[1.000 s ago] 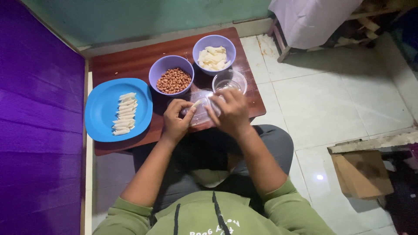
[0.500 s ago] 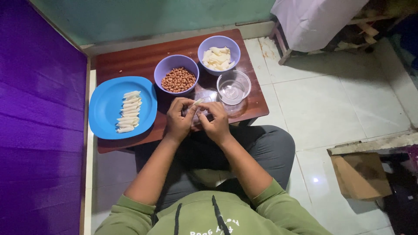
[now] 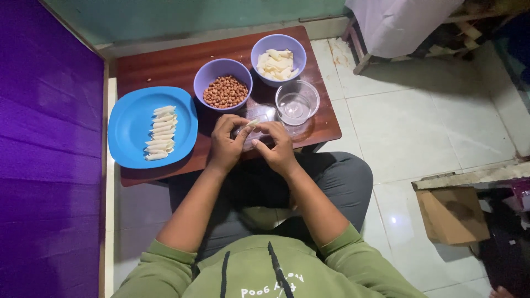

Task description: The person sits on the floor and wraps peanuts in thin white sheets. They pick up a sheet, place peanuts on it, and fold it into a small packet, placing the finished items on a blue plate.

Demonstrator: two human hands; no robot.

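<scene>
The person sits cross-legged at the near edge of the low wooden surface point(image 3: 182, 63), wearing a green hooded top point(image 3: 259, 267) and grey trousers point(image 3: 331, 182). Both hands meet above the near edge of the surface. The left hand point(image 3: 225, 144) and the right hand point(image 3: 276, 146) are curled, fingertips pressed together around a small pale wrapper piece point(image 3: 253, 123), which is pinched between the two hands. Directly beneath the hands lies a clear plastic sheet point(image 3: 264, 115); its outline is partly hidden.

Just beyond the right hand stands a clear glass bowl point(image 3: 297, 102); its contents cannot be determined. To the left of the hands rests a blue plate point(image 3: 132, 132) carrying a row of pale rolled pieces point(image 3: 160, 132), stacked side by side. Behind the hands stands a purple bowl of peanuts point(image 3: 223, 88). Farther back, beside it, a second purple bowl point(image 3: 278, 52) holds pale flat pieces point(image 3: 276, 63). A cardboard box point(image 3: 450, 215) sits on the tiled floor point(image 3: 414, 121) to the right.
</scene>
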